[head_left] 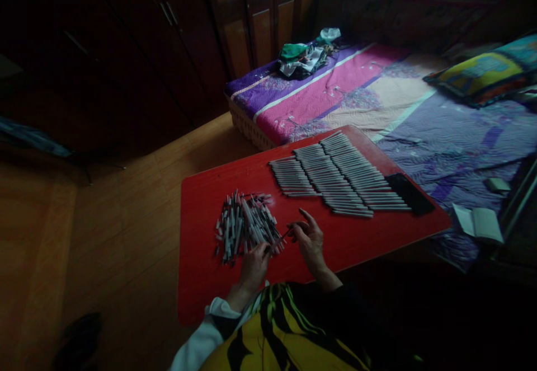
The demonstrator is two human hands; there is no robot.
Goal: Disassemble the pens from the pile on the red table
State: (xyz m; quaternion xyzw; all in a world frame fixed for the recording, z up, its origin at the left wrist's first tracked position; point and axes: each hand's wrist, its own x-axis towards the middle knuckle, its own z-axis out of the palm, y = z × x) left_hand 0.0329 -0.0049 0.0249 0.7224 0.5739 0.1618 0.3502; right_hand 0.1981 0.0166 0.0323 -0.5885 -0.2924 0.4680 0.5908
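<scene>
You can read no text, label, brand, number or sign here; the pens (238, 228) before you are too small, the open book (486, 224) too dim.

The person I watched wore a garment with a mustard-yellow front (260, 343), broken up by bold black shapes (239, 352), some pointed like leaves, and by thin lime-green streaks along its upper part. Left of that yellow front, the left sleeve (196, 344) was pale, a whitish grey, with a black patch (225, 324) near its cuff. Right of it, the right sleeve (356, 310) looked black, too deep in shadow for me to make out its cloth. Beyond it, the left hand (254, 264) and right hand (310, 242) were bare.
</scene>
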